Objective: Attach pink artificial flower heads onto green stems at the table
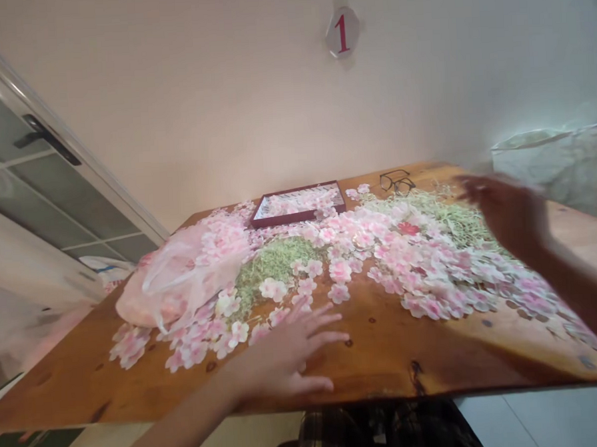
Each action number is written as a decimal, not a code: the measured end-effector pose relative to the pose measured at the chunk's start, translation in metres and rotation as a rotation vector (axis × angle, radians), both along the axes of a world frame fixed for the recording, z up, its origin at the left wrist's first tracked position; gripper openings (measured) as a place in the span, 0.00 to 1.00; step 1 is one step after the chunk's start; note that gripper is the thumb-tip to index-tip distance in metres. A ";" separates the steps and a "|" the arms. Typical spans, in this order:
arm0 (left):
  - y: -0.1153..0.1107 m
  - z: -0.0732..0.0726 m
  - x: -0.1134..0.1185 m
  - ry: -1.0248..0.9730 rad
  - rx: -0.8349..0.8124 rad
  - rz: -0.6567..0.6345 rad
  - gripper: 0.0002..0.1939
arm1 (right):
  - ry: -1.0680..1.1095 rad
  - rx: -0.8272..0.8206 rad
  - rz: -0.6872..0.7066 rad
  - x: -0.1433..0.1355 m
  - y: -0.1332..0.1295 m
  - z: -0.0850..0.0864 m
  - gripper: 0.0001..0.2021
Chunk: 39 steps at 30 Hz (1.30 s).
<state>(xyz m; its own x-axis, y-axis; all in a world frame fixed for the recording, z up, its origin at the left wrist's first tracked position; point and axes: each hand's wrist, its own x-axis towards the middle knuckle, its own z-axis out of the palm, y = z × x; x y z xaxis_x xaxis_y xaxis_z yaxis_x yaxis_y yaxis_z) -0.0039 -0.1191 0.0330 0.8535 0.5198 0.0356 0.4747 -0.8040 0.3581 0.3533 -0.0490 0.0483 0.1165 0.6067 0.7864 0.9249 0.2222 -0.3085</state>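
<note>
My left hand (293, 354) is over the table's front part with its fingers spread and nothing in it, just in front of some pink and white artificial flowers (274, 289). Raised at the right, my right hand (508, 206) is smeared by motion. It is near a heap of pale green shredded filler (448, 215), and I cannot make out its fingers well. Between the hands lies a broad pile of pink flower heads (426, 283), with one red flower (407, 228) among them. A second clump of green filler (280, 258) sits left of centre.
A dark red shallow box (298, 213) with flowers in it stands at the back of the wooden table (375, 353). Folded eyeglasses (397, 182) lie to its right. A pink translucent plastic bag (176, 283) of flowers rests at left. A whitish sack (565, 163) stands beyond the right edge.
</note>
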 end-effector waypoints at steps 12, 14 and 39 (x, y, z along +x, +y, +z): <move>0.052 -0.009 0.010 -0.315 -0.038 0.532 0.20 | 0.060 -0.729 0.773 -0.148 -0.013 -0.039 0.12; 0.055 -0.007 0.019 -0.387 -0.141 0.525 0.19 | 0.192 -0.850 0.801 -0.151 -0.013 -0.040 0.10; 0.055 -0.025 0.020 -0.129 -0.187 0.088 0.09 | -0.151 -0.602 0.691 -0.137 0.018 -0.064 0.10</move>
<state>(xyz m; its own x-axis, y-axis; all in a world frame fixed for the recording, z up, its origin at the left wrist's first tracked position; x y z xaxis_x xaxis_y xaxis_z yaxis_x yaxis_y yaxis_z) 0.0162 -0.0643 0.0080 0.7991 0.6000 0.0376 0.4808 -0.6755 0.5590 0.2159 -0.0311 -0.0156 -0.5009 0.8142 0.2936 0.6867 0.5803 -0.4379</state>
